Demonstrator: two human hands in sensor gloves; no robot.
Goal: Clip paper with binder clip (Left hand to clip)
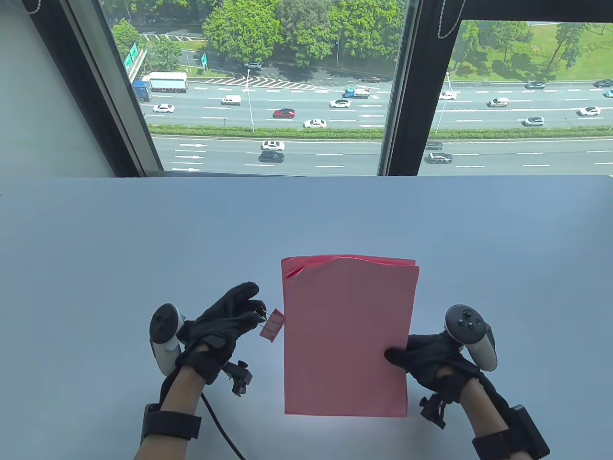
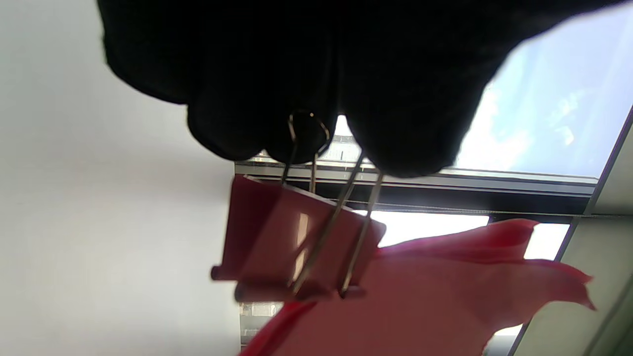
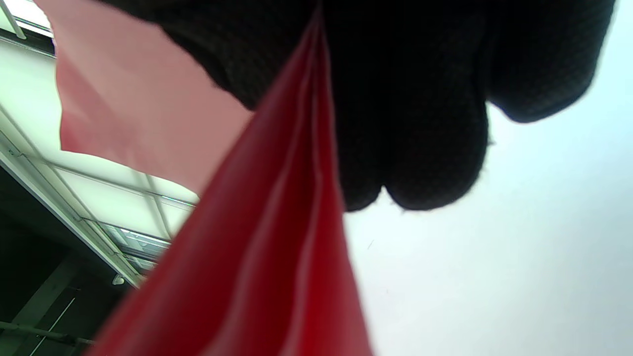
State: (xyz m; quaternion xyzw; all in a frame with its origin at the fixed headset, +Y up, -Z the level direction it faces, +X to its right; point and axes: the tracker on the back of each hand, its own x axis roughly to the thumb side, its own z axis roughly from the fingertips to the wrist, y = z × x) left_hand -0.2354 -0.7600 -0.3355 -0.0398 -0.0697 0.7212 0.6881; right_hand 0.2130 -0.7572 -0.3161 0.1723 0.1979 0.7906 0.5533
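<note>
A stack of pink paper (image 1: 346, 335) is held above the white table (image 1: 96, 249). My right hand (image 1: 421, 357) grips its right edge, thumb on top; the right wrist view shows the sheets (image 3: 277, 237) edge-on between the gloved fingers (image 3: 425, 123). My left hand (image 1: 232, 316) pinches the wire handles of a pink binder clip (image 1: 272, 325), which sits right at the paper's left edge. In the left wrist view the clip (image 2: 292, 242) hangs from my fingers (image 2: 237, 99) by its handles, its mouth close to the paper (image 2: 445, 287). I cannot tell whether the mouth grips the sheets.
The table's far edge meets a large window (image 1: 287, 96) over a road. The paper's top corner curls up at the far left (image 1: 297, 266). A black cable (image 1: 218, 421) trails from my left wrist.
</note>
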